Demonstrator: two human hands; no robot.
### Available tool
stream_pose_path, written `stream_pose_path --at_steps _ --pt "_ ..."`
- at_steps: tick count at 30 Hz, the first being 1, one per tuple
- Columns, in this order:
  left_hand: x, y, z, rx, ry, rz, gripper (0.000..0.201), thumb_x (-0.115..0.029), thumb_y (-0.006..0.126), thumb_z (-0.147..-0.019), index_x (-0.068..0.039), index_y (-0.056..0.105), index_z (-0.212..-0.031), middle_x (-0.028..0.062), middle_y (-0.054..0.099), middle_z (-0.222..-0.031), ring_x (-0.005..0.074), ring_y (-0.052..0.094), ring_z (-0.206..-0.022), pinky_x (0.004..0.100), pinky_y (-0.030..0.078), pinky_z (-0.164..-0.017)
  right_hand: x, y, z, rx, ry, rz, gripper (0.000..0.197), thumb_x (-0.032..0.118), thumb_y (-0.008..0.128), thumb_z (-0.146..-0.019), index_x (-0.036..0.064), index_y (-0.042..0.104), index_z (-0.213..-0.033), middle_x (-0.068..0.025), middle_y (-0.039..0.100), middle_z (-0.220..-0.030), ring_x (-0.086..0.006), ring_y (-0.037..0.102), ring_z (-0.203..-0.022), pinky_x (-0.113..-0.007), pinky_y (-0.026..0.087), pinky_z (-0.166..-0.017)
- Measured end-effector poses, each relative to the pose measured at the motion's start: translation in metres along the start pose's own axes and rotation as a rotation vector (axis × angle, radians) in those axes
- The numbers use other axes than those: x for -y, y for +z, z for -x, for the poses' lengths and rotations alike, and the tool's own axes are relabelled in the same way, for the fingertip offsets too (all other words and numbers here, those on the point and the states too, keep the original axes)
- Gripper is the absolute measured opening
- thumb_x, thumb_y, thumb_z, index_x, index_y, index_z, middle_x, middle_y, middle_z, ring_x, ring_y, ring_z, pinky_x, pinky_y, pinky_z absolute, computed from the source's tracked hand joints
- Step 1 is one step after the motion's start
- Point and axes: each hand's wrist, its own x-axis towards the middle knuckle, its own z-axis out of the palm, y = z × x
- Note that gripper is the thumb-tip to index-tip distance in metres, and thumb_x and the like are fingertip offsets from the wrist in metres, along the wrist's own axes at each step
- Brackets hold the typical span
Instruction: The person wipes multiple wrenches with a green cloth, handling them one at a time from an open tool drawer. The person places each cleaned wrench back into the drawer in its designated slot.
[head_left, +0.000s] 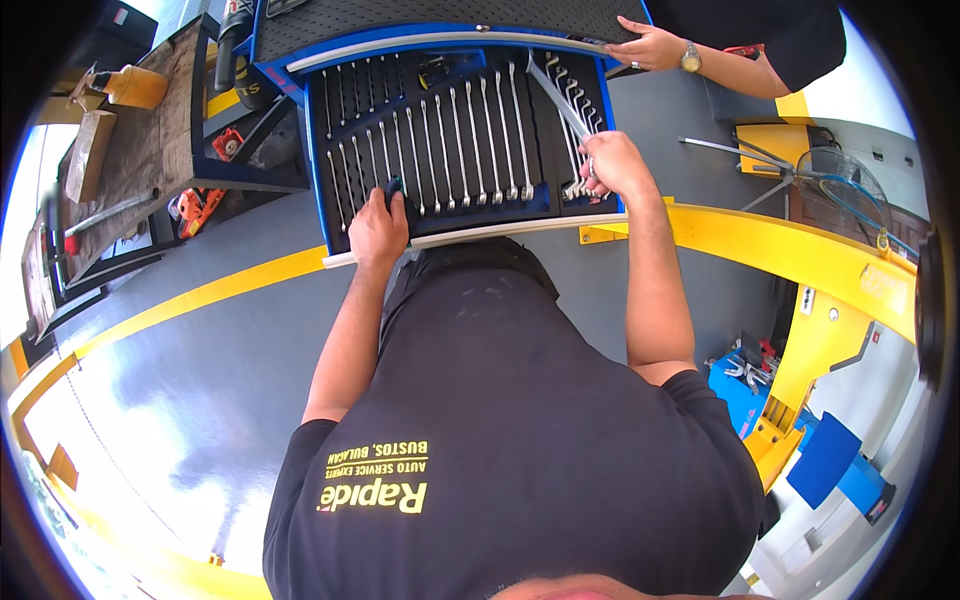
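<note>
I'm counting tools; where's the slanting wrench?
In the head view, the slanting wrench is right of upper centre, in the right hand, over the open drawer.

Well to the left of the left grip (380, 228) stands a workbench with a brown top (160, 130), bearing an orange-yellow bottle (137, 87), a wooden block (93, 155) and a metal bar (112, 213). Between that bench and the left grip, lower down, sits an orange tool (200, 210). Gray floor (240, 330) spreads left of and behind the same grip, crossed by a yellow rail (200, 300). To the right of the right grip (615, 163) runs a thick yellow beam (790, 250); farther right is a round wire cage (845, 195). Behind and right of that grip stands a blue cart (737, 400), with a blue panel (825, 460) beyond.
</note>
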Motion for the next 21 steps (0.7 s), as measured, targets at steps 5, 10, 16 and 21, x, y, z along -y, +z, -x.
stream_pose_path --at_steps 5,10,16,21 --pt "0.003 0.001 0.016 -0.047 0.047 0.012 0.029 -0.031 0.058 -0.099 -0.004 0.054 -0.089 0.0238 0.068 -0.079 0.0454 0.067 -0.073 0.0557 0.052 -0.064 -0.014 -0.009 0.026 0.039 -0.029 -0.048 0.032 0.022 0.045 -0.103 -0.0041 0.062 -0.097 -0.0113 0.064 -0.070 -0.0182 0.062 -0.051 -0.034 0.051 -0.046" --pt "0.005 0.005 0.019 -0.084 0.081 0.075 0.028 -0.031 0.058 -0.099 -0.004 0.055 -0.093 0.0238 0.067 -0.077 0.0451 0.066 -0.071 0.0569 0.052 -0.064 -0.029 -0.047 0.068 0.098 -0.071 -0.247 0.029 0.017 0.046 -0.101 -0.0045 0.063 -0.091 -0.0119 0.063 -0.062 -0.0168 0.057 -0.043 -0.031 0.047 -0.040" --pt "0.005 -0.009 -0.015 0.117 -0.780 1.580 0.044 -0.041 0.041 -0.107 -0.007 0.061 -0.127 0.0211 0.069 -0.119 0.0367 0.065 -0.115 0.0495 0.049 -0.103 -0.043 -0.058 0.135 0.366 -0.227 -0.451 0.034 0.020 0.046 -0.104 -0.0061 0.067 -0.111 -0.0087 0.066 -0.070 -0.0150 0.062 -0.053 -0.028 0.051 -0.048" --pt "-0.096 -0.067 -0.019 0.708 -0.221 2.155 0.049 -0.043 0.037 -0.108 -0.006 0.054 -0.135 0.0164 0.064 -0.131 0.0355 0.058 -0.126 0.0516 0.039 -0.112 -0.031 0.040 0.112 0.605 -0.402 -0.667 0.035 0.021 0.047 -0.107 -0.0072 0.064 -0.118 -0.0083 0.067 -0.077 -0.0141 0.065 -0.060 -0.027 0.051 -0.055"
